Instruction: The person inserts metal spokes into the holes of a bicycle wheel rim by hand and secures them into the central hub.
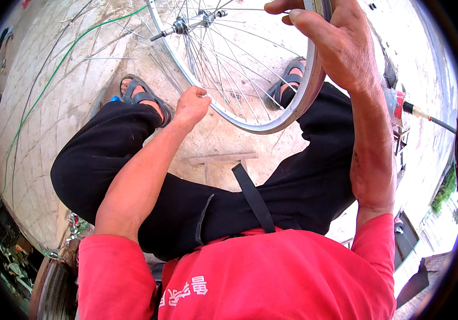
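Note:
A silver bicycle wheel (263, 128) with a hub (181, 25) and many thin spokes is tilted up in front of me, its top cut off by the picture's edge. No tyre shows on its rim. My right hand (341, 45) grips the right side of the rim, thumb and fingers around it. At the lower left of the rim, my left hand (192, 106) is closed in a pinch, its fingertips against the rim's edge. Whatever sits between those fingertips is too small to make out. Several loose spokes (166, 72) show just beyond this hand.
Sandalled feet (146, 96) stand apart on the concrete floor (106, 80), either side of the wheel. A green hose (53, 80) and a dark cable run along the left. Between my legs lies a small wooden piece (223, 158). A red tool-like object (394, 104) stands at the right.

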Demonstrator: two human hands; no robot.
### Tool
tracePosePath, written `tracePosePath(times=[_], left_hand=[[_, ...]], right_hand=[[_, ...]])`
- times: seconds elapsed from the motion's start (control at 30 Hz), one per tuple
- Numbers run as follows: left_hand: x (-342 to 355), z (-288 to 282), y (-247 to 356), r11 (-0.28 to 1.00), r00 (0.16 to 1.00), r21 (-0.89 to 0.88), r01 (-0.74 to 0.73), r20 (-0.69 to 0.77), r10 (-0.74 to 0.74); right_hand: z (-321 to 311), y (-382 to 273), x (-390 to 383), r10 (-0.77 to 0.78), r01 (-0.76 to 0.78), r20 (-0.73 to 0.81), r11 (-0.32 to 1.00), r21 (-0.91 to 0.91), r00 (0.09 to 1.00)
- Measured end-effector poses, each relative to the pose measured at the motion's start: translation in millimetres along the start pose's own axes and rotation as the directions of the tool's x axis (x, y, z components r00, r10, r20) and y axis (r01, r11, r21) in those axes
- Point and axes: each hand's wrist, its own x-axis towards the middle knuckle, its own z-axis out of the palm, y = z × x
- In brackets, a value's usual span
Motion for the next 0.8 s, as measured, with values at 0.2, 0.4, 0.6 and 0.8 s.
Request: tracePosePath(times=[0.2,0.4,0.6,0.8], left_hand=[[-14,-18,34,0.972,0.995,-0.227,-0.069,0.048,0.082],[-4,-24,35,0.967,0.998,-0.256,0.001,0.063,0.016],[9,-24,33,0.975,0.999,-0.216,-0.043,-0.012,0.042],[31,-14,13,0.976,0.994,-0.194,-0.104,0.006,0.107]], right_hand=[[-15,-14,1,0.138,-0.148,0.117,0.986,0.083,0.984],[-8,-15,3,0.142,-0.146,0.072,0.987,0.063,0.987],[-13,-9,-1,0.105,-0.109,0.116,0.994,0.026,0.988],[-21,12,6,0.108,-0.112,0.066,0.992,0.065,0.992]])
